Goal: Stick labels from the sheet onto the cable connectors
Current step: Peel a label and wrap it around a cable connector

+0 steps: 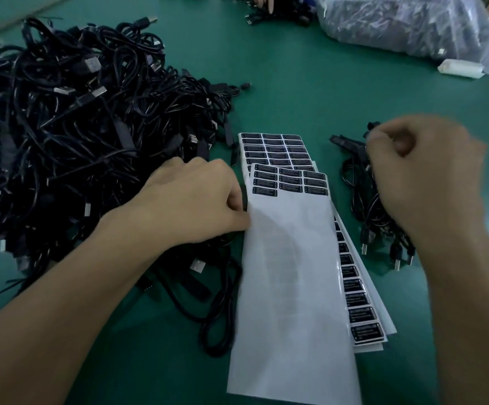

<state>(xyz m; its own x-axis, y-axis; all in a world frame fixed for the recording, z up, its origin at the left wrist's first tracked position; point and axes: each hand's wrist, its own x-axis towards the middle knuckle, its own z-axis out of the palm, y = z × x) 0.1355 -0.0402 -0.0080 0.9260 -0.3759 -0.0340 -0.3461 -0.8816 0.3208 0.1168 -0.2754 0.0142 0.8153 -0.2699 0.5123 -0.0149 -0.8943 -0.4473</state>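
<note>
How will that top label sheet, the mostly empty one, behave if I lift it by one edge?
Probably floppy: the top label sheet is thin and bows slightly over the sheets beneath. Likely very light, with few labels left. Its glossy backing may slide across the stack when pushed, so the left hand at its edge would help pin it.

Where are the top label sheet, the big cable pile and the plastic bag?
Top label sheet (290,273), head view, on its bare white middle.
Big cable pile (71,118), head view, on the tangled middle.
Plastic bag (398,24), head view, on its crinkled front.
</note>
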